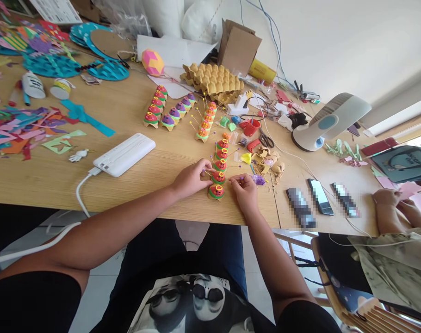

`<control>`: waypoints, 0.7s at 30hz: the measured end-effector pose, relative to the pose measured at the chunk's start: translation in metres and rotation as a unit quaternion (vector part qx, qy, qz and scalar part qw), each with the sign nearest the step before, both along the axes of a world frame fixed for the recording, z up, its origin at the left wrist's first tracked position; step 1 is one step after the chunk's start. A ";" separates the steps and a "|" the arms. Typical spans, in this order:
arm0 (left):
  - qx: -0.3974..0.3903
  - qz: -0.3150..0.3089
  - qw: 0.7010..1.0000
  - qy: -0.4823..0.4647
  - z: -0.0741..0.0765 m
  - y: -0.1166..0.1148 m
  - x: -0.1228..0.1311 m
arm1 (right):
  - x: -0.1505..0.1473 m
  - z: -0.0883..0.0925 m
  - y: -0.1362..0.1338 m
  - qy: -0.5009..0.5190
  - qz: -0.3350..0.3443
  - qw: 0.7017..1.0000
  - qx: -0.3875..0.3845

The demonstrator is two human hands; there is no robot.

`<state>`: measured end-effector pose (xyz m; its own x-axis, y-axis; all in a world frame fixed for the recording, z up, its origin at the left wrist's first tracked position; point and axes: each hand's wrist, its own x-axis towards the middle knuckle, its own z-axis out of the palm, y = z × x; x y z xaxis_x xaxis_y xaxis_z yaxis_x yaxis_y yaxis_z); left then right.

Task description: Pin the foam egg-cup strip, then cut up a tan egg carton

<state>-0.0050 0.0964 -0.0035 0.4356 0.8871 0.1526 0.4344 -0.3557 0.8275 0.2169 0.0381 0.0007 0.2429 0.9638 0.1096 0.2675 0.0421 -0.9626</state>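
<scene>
A painted egg-carton caterpillar (pixel 219 169) in red and green with yellow rings lies near the table's front edge. My left hand (pixel 191 178) rests against its left side, fingers curled round a segment. My right hand (pixel 244 188) sits on its right side and pinches a thin pin with a purple head. Several pins stick out of the caterpillar's sides. A small purple piece (pixel 258 180) lies just beyond my right hand.
More painted caterpillars (pixel 169 110) and a bare egg carton (pixel 213 78) lie farther back. A white power bank (pixel 124 154) with its cable sits left. Paper scraps (pixel 19 132), a desk fan (pixel 323 124), three phones (pixel 319 197) and another person's hands (pixel 393 209) are around.
</scene>
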 end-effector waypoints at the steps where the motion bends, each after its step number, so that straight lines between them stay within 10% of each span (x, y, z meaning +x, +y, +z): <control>1: 0.000 -0.001 1.000 -0.001 0.000 0.000 0.000 | 0.000 0.000 0.000 -0.002 0.000 1.000 0.000; 21: -0.002 0.005 1.000 0.002 0.002 0.000 0.000 | -0.003 0.001 0.001 -0.008 0.002 1.000 0.017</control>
<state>-0.0046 0.0963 -0.0013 0.4266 0.8926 0.1461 0.4422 -0.3468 0.8272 0.2136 0.0386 0.0020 0.2373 0.9605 0.1456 0.2834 0.0749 -0.9561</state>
